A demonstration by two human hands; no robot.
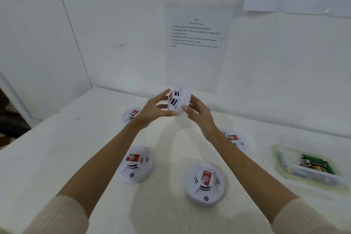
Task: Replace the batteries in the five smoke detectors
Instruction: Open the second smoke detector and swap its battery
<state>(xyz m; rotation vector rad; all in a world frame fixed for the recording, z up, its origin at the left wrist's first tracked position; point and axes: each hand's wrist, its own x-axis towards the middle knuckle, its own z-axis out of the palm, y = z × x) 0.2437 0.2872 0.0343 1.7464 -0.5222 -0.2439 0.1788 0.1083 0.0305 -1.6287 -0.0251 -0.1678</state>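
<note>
A white smoke detector [179,100] with a red label is held tilted on its edge above the table, far centre. My left hand [153,109] grips its left side with thumb and fingertips. My right hand [199,113] holds its right side, thumb against the lower rim. Several more white detectors with red labels lie face up on the white table [66,154]: one at near left [135,164], one at near centre [206,183], one at far left [131,115] partly behind my left wrist, and one at right [235,139] partly behind my right forearm.
A clear plastic tray [307,167] with a green rim stands at the right, holding a green pack and several small coloured items. White walls close the table at the back and left. A printed instruction sheet [195,43] hangs on the back wall.
</note>
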